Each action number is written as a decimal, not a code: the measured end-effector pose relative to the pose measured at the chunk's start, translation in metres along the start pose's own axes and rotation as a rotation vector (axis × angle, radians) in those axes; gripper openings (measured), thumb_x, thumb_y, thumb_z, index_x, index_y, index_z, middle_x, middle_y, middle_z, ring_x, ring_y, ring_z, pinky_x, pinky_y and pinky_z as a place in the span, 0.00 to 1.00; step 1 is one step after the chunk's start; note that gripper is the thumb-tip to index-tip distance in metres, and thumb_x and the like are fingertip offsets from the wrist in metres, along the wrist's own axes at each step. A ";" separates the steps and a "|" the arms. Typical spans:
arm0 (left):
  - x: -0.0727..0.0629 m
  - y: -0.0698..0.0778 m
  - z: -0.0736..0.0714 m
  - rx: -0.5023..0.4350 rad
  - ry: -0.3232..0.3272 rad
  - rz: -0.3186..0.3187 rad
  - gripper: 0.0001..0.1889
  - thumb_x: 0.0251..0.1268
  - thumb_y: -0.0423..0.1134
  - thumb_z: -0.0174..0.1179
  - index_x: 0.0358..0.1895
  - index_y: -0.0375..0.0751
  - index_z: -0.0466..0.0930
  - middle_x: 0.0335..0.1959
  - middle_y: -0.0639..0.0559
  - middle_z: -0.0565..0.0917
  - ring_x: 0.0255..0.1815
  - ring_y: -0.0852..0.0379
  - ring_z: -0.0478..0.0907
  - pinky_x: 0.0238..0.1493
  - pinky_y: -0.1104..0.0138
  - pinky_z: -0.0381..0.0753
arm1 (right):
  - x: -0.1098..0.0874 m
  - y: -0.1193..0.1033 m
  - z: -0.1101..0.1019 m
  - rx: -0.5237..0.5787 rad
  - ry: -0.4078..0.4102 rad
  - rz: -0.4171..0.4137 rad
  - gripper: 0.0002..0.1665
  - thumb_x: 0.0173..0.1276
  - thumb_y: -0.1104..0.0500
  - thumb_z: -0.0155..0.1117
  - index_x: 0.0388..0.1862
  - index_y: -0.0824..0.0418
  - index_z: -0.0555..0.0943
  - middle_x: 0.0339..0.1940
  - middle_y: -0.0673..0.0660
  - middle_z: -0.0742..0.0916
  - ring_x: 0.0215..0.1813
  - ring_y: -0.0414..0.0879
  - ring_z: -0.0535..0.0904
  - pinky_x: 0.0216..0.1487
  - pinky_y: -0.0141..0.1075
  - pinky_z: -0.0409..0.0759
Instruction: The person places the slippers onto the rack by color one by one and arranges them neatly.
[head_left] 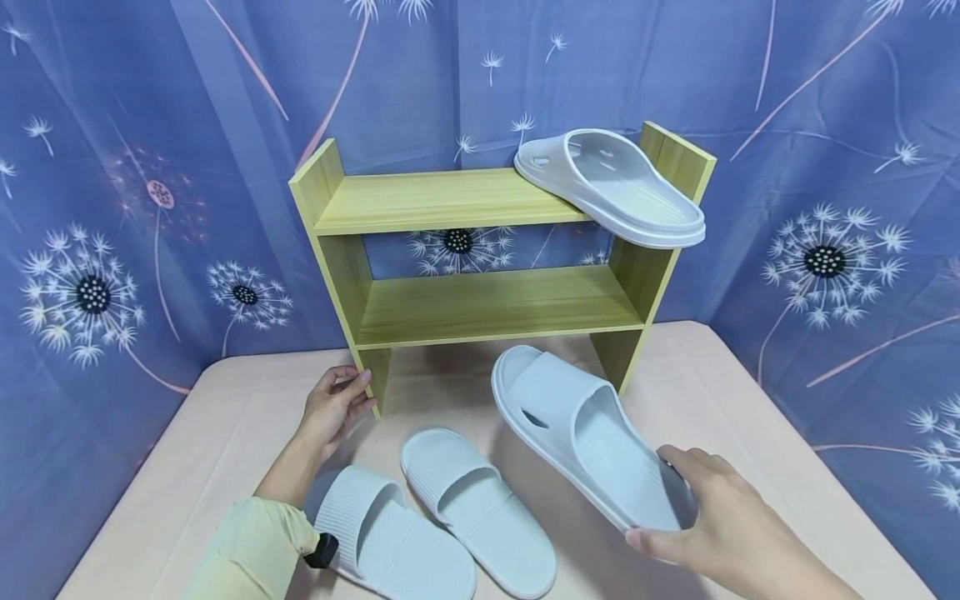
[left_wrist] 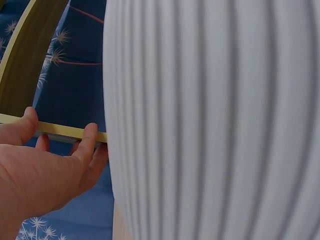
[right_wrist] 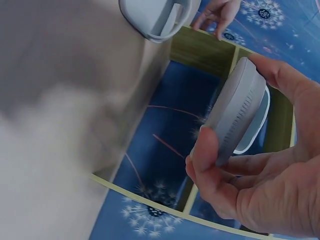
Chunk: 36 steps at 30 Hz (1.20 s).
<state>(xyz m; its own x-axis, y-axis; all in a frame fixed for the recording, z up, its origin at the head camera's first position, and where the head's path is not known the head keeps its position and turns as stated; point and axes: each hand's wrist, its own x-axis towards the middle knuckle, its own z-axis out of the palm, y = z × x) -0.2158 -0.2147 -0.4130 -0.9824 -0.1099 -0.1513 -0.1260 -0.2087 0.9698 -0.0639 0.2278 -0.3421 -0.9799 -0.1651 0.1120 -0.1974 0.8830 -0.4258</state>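
My right hand (head_left: 738, 517) grips a light grey-blue slipper (head_left: 558, 396) by its heel, toe towards the wooden shoe rack (head_left: 502, 308). In the right wrist view, the thumb and fingers hold opposite sides of the slipper's heel (right_wrist: 235, 117). My left hand (head_left: 336, 408) holds the front edge of the rack's left side panel, low down; the left wrist view shows thumb and fingers on both faces of the panel (left_wrist: 62, 130). A similar slipper (head_left: 611, 187) rests at the right end of the top shelf, its heel jutting past the front edge.
A pair of ribbed slippers, the left one (head_left: 397, 542) and the right one (head_left: 487, 517), lies on the pale cloth-covered table (head_left: 247, 400) in front of the rack. Blue dandelion-print curtains (head_left: 187, 100) hang behind and on both sides.
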 end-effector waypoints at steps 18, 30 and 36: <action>0.001 -0.001 -0.001 -0.005 0.007 0.000 0.15 0.68 0.39 0.60 0.48 0.39 0.64 0.42 0.52 0.70 0.34 0.63 0.72 0.61 0.61 0.81 | 0.002 -0.013 -0.030 -0.040 0.156 -0.159 0.57 0.35 0.32 0.80 0.60 0.62 0.74 0.53 0.59 0.80 0.50 0.53 0.75 0.39 0.46 0.81; 0.000 0.000 -0.001 0.005 0.006 -0.001 0.15 0.69 0.39 0.59 0.49 0.39 0.63 0.42 0.52 0.69 0.35 0.62 0.71 0.61 0.61 0.80 | 0.002 -0.024 -0.048 -0.049 0.285 -0.259 0.56 0.31 0.36 0.83 0.59 0.61 0.75 0.49 0.56 0.82 0.43 0.45 0.74 0.32 0.22 0.72; 0.001 0.000 -0.002 0.004 0.004 0.000 0.15 0.69 0.39 0.59 0.49 0.39 0.64 0.42 0.52 0.70 0.35 0.62 0.71 0.62 0.60 0.80 | 0.002 -0.033 -0.059 -0.033 0.317 -0.314 0.54 0.33 0.40 0.85 0.59 0.61 0.74 0.47 0.52 0.81 0.37 0.36 0.69 0.25 0.20 0.69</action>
<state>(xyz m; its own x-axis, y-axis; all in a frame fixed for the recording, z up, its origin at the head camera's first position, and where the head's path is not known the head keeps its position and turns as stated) -0.2163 -0.2164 -0.4134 -0.9818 -0.1136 -0.1525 -0.1271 -0.2046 0.9706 -0.0580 0.2247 -0.2749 -0.8144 -0.2886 0.5035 -0.4777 0.8260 -0.2993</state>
